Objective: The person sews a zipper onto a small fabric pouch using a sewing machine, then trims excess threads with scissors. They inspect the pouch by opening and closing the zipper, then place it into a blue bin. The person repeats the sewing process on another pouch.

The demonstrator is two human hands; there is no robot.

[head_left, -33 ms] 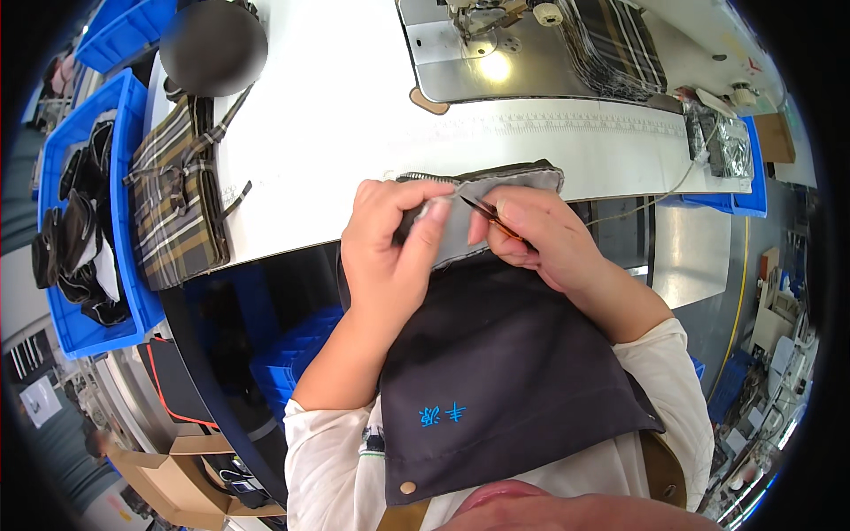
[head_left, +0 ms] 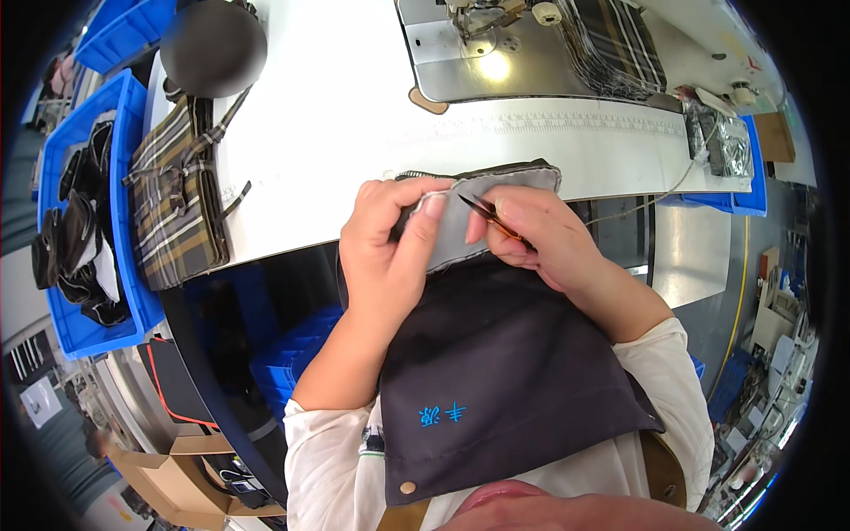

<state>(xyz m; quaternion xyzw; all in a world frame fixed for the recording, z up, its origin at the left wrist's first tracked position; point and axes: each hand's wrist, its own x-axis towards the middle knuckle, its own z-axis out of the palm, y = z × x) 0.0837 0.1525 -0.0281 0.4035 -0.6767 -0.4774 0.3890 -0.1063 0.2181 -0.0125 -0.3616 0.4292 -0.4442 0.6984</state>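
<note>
My left hand [head_left: 388, 243] pinches the upper edge of a small grey-lined fabric piece [head_left: 453, 232] between thumb and forefinger. Dark cloth shows along the piece's far side, and a strip that looks like zipper teeth [head_left: 414, 176] runs near my left fingers. In my right hand [head_left: 553, 234] is a pair of thread snips [head_left: 505, 228] with a dark pointed tip and orange-brown handles. The tip lies over the grey lining, a short way right of my left thumb. The piece is held at the table's near edge, above my dark apron [head_left: 513, 345].
A sewing machine [head_left: 443, 66] stands at the back, with layered plaid cloth [head_left: 611, 44] beside it. Printed ruler marks [head_left: 549, 119] cross the white table. Left are a plaid bundle [head_left: 177, 195] and a blue bin [head_left: 137, 212] of dark pieces. Clear-wrapped packets [head_left: 728, 146] lie right.
The fabric piece and my left fingers have shifted very slightly left. The snips and my right hand look nearly unmoved.
</note>
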